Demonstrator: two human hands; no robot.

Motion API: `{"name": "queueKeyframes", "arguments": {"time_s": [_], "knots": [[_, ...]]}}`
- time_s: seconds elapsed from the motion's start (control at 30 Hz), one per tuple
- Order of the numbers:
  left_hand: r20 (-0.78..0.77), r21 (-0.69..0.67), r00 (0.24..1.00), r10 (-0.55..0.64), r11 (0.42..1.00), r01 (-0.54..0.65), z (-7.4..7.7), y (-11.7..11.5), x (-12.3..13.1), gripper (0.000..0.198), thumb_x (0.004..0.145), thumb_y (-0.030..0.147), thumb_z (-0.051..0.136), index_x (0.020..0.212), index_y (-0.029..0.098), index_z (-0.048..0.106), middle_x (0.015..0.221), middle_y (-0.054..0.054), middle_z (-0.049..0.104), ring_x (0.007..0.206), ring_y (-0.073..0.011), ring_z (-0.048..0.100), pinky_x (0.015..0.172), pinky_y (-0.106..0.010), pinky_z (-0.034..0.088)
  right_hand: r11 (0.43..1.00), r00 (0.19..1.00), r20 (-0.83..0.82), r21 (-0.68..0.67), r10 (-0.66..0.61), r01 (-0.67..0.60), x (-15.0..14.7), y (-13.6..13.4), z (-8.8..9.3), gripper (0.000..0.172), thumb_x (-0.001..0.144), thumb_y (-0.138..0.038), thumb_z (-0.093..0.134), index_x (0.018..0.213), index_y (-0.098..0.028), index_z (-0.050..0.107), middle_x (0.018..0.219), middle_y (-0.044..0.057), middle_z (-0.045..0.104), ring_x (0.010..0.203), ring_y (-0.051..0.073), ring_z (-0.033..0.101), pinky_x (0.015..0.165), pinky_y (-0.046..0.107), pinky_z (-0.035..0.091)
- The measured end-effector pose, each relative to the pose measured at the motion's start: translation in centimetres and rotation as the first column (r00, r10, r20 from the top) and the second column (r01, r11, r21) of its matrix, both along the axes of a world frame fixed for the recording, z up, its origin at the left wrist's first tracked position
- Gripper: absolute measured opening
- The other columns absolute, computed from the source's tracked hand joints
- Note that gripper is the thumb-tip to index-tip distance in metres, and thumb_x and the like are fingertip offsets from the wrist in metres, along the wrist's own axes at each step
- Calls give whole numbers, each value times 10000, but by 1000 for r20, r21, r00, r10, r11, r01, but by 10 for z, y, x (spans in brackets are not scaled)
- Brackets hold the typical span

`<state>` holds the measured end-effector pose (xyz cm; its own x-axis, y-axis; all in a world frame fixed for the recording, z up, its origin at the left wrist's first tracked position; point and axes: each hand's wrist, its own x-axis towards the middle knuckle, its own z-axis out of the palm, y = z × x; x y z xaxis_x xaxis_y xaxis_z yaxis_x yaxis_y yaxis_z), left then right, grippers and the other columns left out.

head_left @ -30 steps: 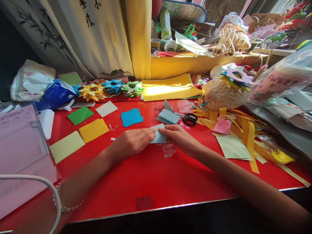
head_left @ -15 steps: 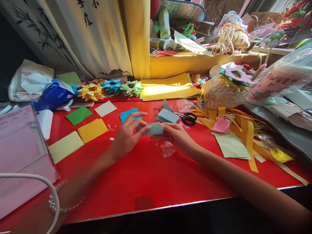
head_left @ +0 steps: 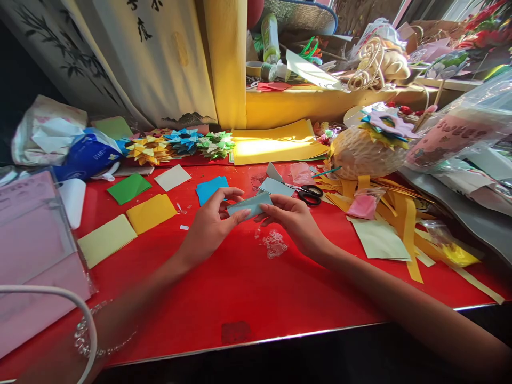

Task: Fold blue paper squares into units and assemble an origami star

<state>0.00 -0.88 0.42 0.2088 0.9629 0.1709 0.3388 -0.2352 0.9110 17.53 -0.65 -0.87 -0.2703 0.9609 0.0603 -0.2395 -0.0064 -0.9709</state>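
Between my two hands is a narrow pale blue-grey piece of paper [head_left: 253, 205], tilted with its right end higher, held just above the red table. My left hand [head_left: 214, 221] pinches its left end, thumb in front and fingers behind. At the right end, my right hand [head_left: 290, 216] grips it between thumb and fingers. Just behind the hands lie more pale blue paper pieces [head_left: 276, 186], bright blue paper [head_left: 210, 188] and black-handled scissors [head_left: 310, 194]. A crumpled clear scrap [head_left: 275, 244] rests below my right hand.
Green [head_left: 128, 188], white [head_left: 173, 177], orange-yellow [head_left: 152, 214] and pale yellow papers [head_left: 107, 241] lie at left, beside a pink folder [head_left: 36, 240]. Folded paper stars [head_left: 184, 141] line the back. Yellow strips [head_left: 410, 240] and pale green paper [head_left: 378, 238] are at right.
The paper in my hands has turned from level to a slant, showing a broader face. My right thumb now lies on its front, and my left fingers have curled in more.
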Motion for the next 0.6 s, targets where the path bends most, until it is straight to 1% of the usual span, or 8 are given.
{"name": "queueKeyframes", "arguments": {"time_s": [0.13,0.27,0.4,0.6], "knots": [[19,27,1000,-19,999,18,1,-2,1,282,773,350,570,1017,222,510,1075,-31,550,952,-171,556,769,-288,479,1000,999,-33,-25,6,-7,-1,-2,-1,126,731,-265,643,782,-151,638,719,9,646,666,109,612,642,240,509],[-38,54,999,-12,998,14,1,-2,1,269,784,353,556,1018,222,524,1026,-26,573,882,-158,574,723,-277,481,998,998,-53,-52,19,-22,-2,-4,0,165,755,-297,616,820,-148,644,759,25,656,676,111,624,649,235,509],[-53,76,999,-4,997,8,0,-2,0,264,786,369,552,999,214,537,976,-30,597,824,-154,584,666,-260,475,997,999,-50,-78,10,-14,-2,-5,-1,184,748,-312,624,827,-147,647,759,31,664,660,113,631,665,243,516],[-63,88,998,-5,996,10,-1,-2,-1,240,788,353,560,988,221,553,940,-14,599,790,-134,581,656,-235,467,996,998,-65,-92,3,-9,-3,-5,-2,185,759,-316,616,816,-142,644,741,33,669,659,113,641,658,232,523]]}}
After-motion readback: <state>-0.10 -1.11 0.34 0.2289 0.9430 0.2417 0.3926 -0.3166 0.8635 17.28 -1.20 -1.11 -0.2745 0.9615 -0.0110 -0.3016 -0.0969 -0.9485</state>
